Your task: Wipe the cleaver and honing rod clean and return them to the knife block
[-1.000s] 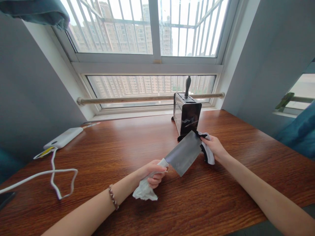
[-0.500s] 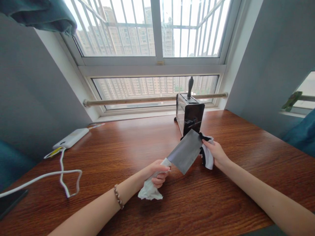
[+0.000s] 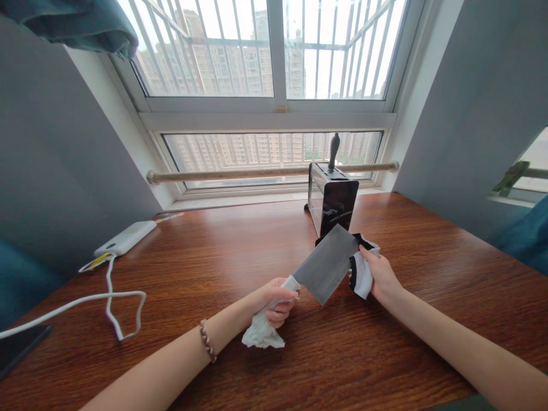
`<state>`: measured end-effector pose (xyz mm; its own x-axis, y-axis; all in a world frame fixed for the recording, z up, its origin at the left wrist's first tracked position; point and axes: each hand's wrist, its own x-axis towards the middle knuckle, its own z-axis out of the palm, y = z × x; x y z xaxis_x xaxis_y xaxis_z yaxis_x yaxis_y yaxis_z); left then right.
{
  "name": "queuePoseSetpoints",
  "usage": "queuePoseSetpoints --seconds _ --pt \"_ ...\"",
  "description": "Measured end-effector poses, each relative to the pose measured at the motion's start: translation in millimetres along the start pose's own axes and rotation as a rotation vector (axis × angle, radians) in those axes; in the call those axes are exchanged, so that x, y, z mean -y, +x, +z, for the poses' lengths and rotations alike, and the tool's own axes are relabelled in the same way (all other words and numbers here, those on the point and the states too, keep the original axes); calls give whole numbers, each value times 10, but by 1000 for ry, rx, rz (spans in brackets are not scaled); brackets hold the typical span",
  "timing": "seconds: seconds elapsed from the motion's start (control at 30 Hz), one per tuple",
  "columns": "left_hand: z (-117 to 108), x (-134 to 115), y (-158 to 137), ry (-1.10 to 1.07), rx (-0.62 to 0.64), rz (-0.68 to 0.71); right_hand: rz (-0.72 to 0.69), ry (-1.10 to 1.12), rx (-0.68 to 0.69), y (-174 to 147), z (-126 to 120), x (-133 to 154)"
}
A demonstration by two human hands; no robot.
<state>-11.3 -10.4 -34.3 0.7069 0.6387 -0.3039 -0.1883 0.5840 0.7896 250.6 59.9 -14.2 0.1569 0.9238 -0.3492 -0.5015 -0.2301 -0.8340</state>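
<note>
My left hand (image 3: 280, 302) is closed round the handle of a cleaver (image 3: 327, 265), with a crumpled white tissue (image 3: 262, 331) wrapped about the grip. The broad grey blade is raised over the table and points up to the right. My right hand (image 3: 383, 277) pinches a white and black cloth (image 3: 363, 273) at the blade's far right corner; whether it presses on the metal I cannot tell. Behind the blade stands a knife block (image 3: 333, 200) with a dark front and clear side, one black-handled tool (image 3: 334, 151) upright in its top.
A wooden table (image 3: 222, 245) runs up to the barred window. At the left lie a white power bank (image 3: 126, 238), a looped white cable (image 3: 112, 308) and a dark flat device (image 3: 21, 348) at the edge. A rail (image 3: 240, 175) crosses the lower window.
The cloth and my right hand have shifted slightly right and down at the blade's corner, showing more white fabric. My left hand keeps its hold on the cleaver. The view has moved slightly.
</note>
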Motion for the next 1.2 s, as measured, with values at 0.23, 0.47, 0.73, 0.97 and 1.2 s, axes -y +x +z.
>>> queuePoseSetpoints --seconds 0.23,0.47,0.73,0.97,1.2 --pt "13 -31 15 8 -13 -18 115 -39 54 -122 2 -81" --pt "13 -27 19 6 -14 -19 112 -40 72 -174 15 -75" --pt "-1 -28 8 0 -20 -14 -2 65 -20 -74 -14 -14" --pt "-53 -44 44 -10 33 -16 -179 67 -62 -42 5 3" --pt "-68 -33 44 -23 53 4 -178 57 19 -4 -5 -29"
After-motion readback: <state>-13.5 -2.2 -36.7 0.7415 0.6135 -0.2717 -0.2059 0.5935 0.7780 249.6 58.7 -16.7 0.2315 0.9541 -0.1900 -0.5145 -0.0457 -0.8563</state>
